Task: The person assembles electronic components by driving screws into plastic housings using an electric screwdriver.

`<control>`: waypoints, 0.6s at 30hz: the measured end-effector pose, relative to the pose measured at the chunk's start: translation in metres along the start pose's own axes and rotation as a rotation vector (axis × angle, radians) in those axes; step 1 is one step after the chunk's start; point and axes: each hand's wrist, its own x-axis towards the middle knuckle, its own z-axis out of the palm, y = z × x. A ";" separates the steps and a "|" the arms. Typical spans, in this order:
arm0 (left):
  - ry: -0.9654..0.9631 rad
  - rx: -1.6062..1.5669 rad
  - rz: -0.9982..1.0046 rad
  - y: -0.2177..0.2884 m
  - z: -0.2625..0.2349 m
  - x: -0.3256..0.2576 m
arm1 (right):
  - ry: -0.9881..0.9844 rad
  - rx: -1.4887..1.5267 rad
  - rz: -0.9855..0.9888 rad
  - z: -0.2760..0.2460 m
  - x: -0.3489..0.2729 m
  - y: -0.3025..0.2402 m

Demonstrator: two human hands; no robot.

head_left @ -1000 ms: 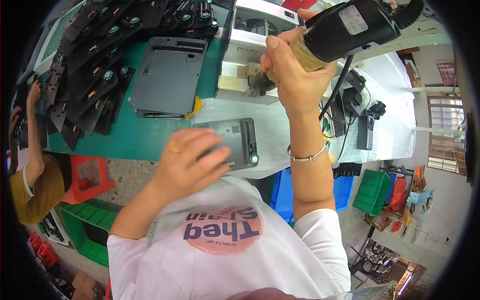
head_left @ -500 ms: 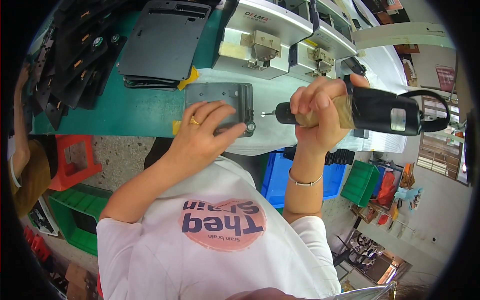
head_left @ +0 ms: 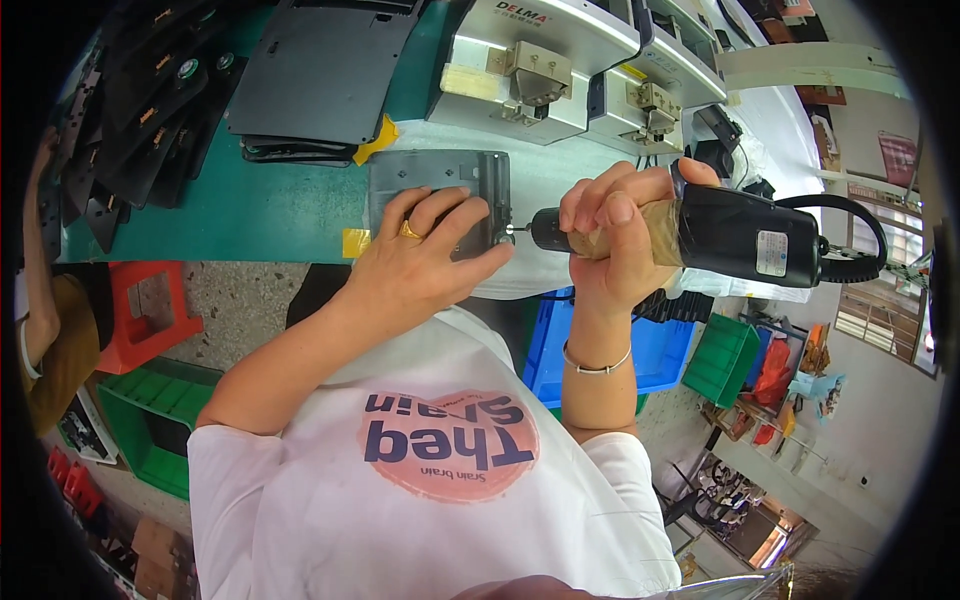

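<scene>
Grey plate (head_left: 440, 180) under left hand (head_left: 420, 265); right hand (head_left: 610, 245) grips white-labelled screwdriver (head_left: 740, 235).

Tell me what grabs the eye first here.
The right hand grips a black electric screwdriver held sideways at centre, its bit against the edge of a grey plate. The left hand presses that plate flat on the green bench. Black plates are stacked behind.

Black electric screwdriver (head_left: 740, 235) held level, bit against grey plate (head_left: 440, 185).
</scene>
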 end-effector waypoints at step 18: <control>0.014 -0.054 -0.018 -0.001 -0.001 -0.001 | -0.151 -0.214 -0.011 0.013 -0.007 0.004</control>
